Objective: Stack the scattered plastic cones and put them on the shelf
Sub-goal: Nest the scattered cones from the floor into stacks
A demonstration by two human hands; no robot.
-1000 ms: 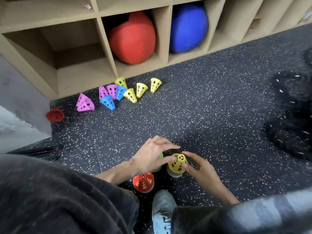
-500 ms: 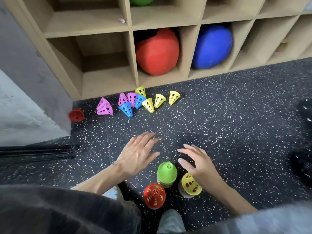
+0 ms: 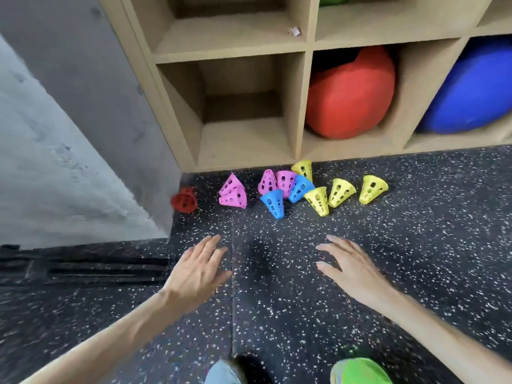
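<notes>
Hands are hovering empty, left hand [image 3: 198, 268] and right hand [image 3: 349, 266] both spreading relaxed fingers short of the scattered cones [image 3: 279, 189]; a blurred, possibly green cone [image 3: 358, 371] is sitting nearest.

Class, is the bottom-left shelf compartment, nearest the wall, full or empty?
Empty: the bottom-left shelf compartment shows only bare wood; the cones lie on the floor before it.

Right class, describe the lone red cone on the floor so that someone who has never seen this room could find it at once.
Start at the wooden cubby shelf and go down to its bottom left corner, where it meets the grey wall. On the speckled floor just there lies the red cone, on its side. It is the only red cone in the scattered group and lies apart, left of the pink cones.
</notes>
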